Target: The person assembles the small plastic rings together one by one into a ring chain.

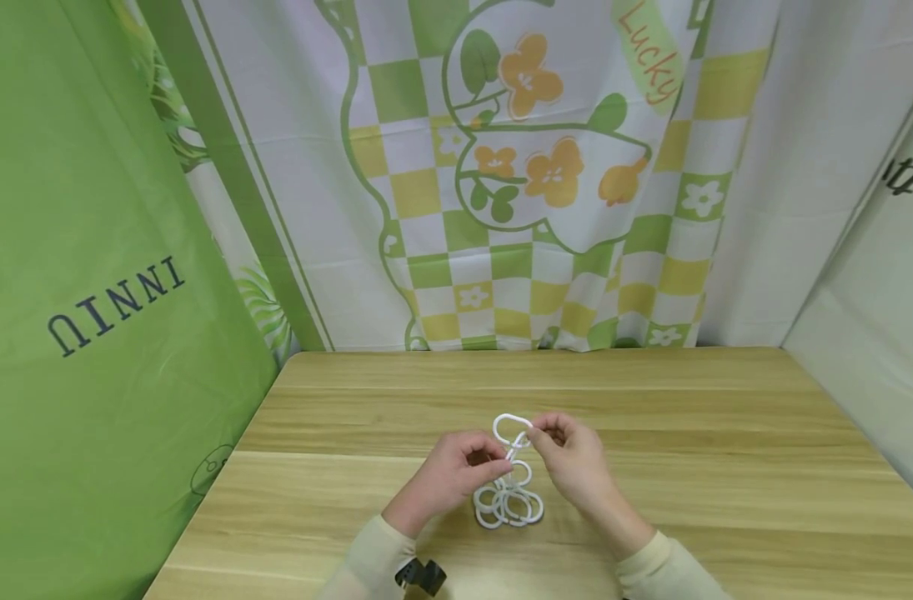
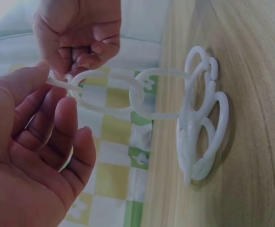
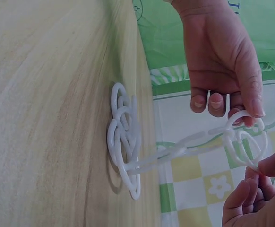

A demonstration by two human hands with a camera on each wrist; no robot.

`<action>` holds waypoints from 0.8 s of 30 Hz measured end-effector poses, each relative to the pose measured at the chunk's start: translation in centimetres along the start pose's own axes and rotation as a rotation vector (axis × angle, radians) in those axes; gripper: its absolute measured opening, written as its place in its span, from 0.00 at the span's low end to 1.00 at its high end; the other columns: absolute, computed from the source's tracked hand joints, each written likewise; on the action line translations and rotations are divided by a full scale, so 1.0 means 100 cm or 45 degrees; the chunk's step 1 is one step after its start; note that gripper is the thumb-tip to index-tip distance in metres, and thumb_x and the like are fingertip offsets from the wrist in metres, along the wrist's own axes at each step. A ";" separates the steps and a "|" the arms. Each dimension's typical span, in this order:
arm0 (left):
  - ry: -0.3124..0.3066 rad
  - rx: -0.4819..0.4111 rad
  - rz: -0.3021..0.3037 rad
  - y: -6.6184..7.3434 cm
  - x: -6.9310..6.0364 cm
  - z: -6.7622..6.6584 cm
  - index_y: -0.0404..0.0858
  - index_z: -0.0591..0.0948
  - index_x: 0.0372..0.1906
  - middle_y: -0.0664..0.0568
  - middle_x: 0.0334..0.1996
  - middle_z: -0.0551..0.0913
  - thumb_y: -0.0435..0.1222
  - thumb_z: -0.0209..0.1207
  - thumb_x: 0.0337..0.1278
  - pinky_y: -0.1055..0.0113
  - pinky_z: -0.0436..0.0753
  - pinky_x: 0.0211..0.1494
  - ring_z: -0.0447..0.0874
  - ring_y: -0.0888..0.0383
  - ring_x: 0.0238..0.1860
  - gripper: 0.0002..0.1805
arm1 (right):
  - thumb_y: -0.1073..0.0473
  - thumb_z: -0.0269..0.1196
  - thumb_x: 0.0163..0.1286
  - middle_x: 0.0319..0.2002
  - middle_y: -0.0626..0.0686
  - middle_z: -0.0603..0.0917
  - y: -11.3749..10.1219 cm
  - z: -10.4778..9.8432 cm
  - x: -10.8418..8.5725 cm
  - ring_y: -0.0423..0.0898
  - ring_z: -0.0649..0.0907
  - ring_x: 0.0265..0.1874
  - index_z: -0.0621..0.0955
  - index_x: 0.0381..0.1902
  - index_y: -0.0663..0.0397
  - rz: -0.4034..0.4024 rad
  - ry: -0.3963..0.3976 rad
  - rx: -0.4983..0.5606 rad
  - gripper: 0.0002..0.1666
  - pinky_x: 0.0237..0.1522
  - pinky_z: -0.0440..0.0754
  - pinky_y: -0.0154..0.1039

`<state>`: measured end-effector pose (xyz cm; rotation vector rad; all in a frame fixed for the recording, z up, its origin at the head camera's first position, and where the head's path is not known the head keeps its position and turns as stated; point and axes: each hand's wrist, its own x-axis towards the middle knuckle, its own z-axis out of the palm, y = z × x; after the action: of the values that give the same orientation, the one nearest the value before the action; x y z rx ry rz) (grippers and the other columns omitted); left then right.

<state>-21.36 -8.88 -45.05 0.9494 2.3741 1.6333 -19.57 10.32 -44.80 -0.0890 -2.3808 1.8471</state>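
Observation:
A chain of white plastic links rises from a small heap of linked ovals on the wooden table. My left hand pinches one link between thumb and forefinger, its other fingers loosely bent. Just right of it and slightly farther back, my right hand pinches the edge of an end link with thumb and fingertips. In the left wrist view, connected links run from the fingers down to the heap. The right wrist view shows both held links meeting, but whether they are hooked together is hard to tell.
The wood-grain table extends around the hands. A patterned curtain hangs along its far edge, with a green cloth to the left and a pale cloth to the right. A black band is at the left sleeve.

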 end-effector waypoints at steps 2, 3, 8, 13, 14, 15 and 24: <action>-0.008 0.015 0.005 0.012 -0.001 -0.002 0.31 0.83 0.34 0.45 0.31 0.84 0.29 0.64 0.59 0.71 0.80 0.34 0.78 0.58 0.30 0.03 | 0.64 0.64 0.66 0.30 0.52 0.80 0.001 0.001 0.000 0.43 0.76 0.29 0.81 0.39 0.63 -0.010 0.012 -0.007 0.06 0.29 0.75 0.32; -0.006 0.016 0.001 0.017 -0.002 -0.003 0.30 0.83 0.34 0.45 0.31 0.84 0.28 0.64 0.59 0.71 0.80 0.34 0.79 0.58 0.30 0.03 | 0.64 0.64 0.67 0.30 0.52 0.80 0.001 0.001 0.000 0.43 0.76 0.29 0.81 0.39 0.63 -0.004 0.018 -0.009 0.06 0.29 0.75 0.32; 0.021 0.025 -0.075 0.000 0.000 0.000 0.34 0.83 0.35 0.51 0.31 0.84 0.32 0.65 0.60 0.72 0.80 0.34 0.79 0.60 0.31 0.04 | 0.63 0.64 0.67 0.29 0.52 0.79 0.002 -0.001 0.003 0.43 0.73 0.26 0.81 0.41 0.63 0.043 0.019 -0.011 0.08 0.23 0.72 0.32; 0.028 0.005 -0.105 -0.013 0.001 -0.001 0.41 0.84 0.37 0.57 0.30 0.83 0.37 0.65 0.61 0.70 0.80 0.35 0.79 0.63 0.31 0.04 | 0.62 0.63 0.68 0.30 0.53 0.80 0.001 -0.004 0.006 0.44 0.74 0.26 0.81 0.42 0.63 0.061 0.011 -0.009 0.09 0.25 0.75 0.32; 0.027 -0.008 -0.104 -0.013 0.001 -0.002 0.41 0.84 0.37 0.57 0.30 0.83 0.37 0.65 0.61 0.70 0.81 0.35 0.79 0.63 0.31 0.04 | 0.62 0.63 0.68 0.30 0.53 0.80 0.001 -0.004 0.006 0.44 0.74 0.26 0.81 0.42 0.63 0.062 0.009 -0.007 0.09 0.26 0.76 0.32; 0.027 -0.020 -0.103 -0.013 0.001 -0.003 0.41 0.84 0.37 0.56 0.30 0.83 0.38 0.65 0.61 0.70 0.81 0.35 0.79 0.63 0.31 0.04 | 0.62 0.63 0.68 0.30 0.53 0.81 0.001 -0.004 0.006 0.44 0.75 0.27 0.81 0.42 0.63 0.061 0.008 -0.001 0.09 0.26 0.76 0.32; 0.000 -0.057 -0.088 -0.013 0.000 -0.006 0.41 0.84 0.37 0.55 0.28 0.82 0.35 0.66 0.59 0.71 0.79 0.33 0.78 0.61 0.30 0.04 | 0.62 0.64 0.69 0.32 0.52 0.82 -0.004 -0.007 0.005 0.43 0.75 0.27 0.80 0.45 0.66 0.080 -0.011 0.095 0.13 0.27 0.77 0.34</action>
<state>-22.18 -9.68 -45.90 0.8500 2.3324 1.6544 -19.93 10.96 -44.22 -0.1499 -2.3372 1.9659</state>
